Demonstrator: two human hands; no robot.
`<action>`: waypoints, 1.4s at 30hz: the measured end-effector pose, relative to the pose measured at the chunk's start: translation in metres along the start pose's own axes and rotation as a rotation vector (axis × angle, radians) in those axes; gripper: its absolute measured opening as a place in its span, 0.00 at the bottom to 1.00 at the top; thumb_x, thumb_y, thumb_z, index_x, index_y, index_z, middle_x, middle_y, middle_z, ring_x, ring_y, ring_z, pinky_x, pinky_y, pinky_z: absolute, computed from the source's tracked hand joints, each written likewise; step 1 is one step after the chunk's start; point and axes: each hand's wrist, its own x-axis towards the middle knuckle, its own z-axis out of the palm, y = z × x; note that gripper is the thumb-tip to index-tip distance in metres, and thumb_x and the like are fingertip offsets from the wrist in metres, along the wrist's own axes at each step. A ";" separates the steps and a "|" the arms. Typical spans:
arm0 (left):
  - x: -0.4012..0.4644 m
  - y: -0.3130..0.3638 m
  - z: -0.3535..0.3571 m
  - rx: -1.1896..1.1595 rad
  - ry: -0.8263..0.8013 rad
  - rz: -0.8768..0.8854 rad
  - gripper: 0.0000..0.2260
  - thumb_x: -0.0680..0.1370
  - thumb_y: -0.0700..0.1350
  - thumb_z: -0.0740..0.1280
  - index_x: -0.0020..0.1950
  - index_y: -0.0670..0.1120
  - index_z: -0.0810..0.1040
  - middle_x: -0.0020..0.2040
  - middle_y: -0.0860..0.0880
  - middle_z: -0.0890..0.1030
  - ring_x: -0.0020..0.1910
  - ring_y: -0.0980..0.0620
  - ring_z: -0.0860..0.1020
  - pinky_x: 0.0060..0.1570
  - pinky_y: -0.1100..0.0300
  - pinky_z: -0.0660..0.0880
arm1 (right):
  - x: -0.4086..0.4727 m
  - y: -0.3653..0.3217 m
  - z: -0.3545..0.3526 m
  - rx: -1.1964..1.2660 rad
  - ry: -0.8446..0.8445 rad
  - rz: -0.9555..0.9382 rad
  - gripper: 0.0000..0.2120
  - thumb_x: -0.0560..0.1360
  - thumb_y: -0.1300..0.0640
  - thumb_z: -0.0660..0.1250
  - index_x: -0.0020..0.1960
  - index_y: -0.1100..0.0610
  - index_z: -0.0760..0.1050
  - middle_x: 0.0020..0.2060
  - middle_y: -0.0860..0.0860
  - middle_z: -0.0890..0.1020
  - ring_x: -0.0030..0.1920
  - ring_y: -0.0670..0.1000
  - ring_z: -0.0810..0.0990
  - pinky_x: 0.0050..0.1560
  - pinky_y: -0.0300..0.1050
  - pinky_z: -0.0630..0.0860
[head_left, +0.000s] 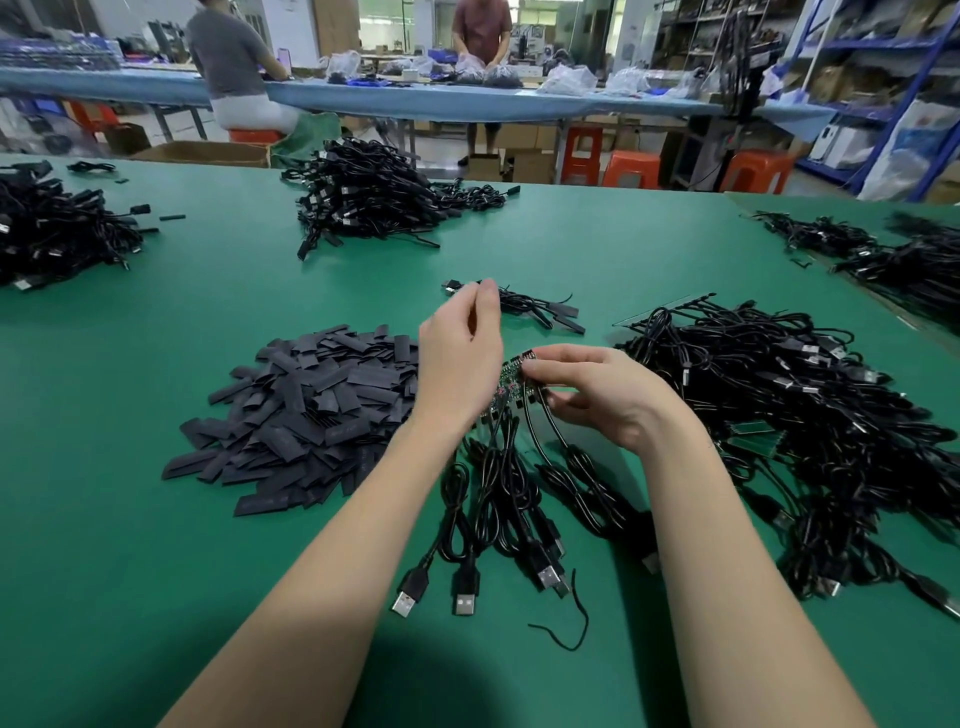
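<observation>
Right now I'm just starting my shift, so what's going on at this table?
A person is working on a strip of small circuit boards with black USB cables attached. The right hand grips the strip above the green table; the left hand is raised beside it, fingers pinched, holding what I cannot tell. Black sleeves are piled to the left, more cables to the right.

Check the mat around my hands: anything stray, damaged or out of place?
A loose curl of black wire lies alone on the green mat beside the USB plugs, joined to no cable; it looks like a cut-off scrap. The board strip gripped by the right hand shows no damage I can make out.
</observation>
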 end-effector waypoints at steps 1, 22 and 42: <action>0.002 -0.003 0.001 0.093 0.024 0.042 0.20 0.85 0.50 0.55 0.36 0.43 0.68 0.29 0.52 0.69 0.29 0.55 0.65 0.33 0.59 0.61 | -0.001 0.000 0.000 0.032 -0.025 0.001 0.10 0.72 0.62 0.77 0.53 0.57 0.83 0.43 0.50 0.85 0.30 0.44 0.78 0.34 0.34 0.78; 0.002 -0.022 0.033 0.176 0.009 -0.021 0.33 0.84 0.58 0.58 0.29 0.34 0.73 0.28 0.37 0.77 0.31 0.40 0.75 0.41 0.47 0.74 | -0.006 0.008 -0.004 0.151 -0.077 -0.024 0.13 0.64 0.62 0.79 0.46 0.61 0.83 0.36 0.51 0.85 0.33 0.43 0.81 0.38 0.35 0.79; 0.000 -0.025 0.039 0.033 -0.019 -0.057 0.30 0.84 0.54 0.60 0.24 0.42 0.71 0.18 0.55 0.70 0.23 0.60 0.70 0.32 0.68 0.66 | -0.008 0.011 -0.002 0.290 -0.099 0.087 0.13 0.60 0.63 0.77 0.44 0.61 0.83 0.33 0.50 0.84 0.29 0.42 0.80 0.32 0.32 0.79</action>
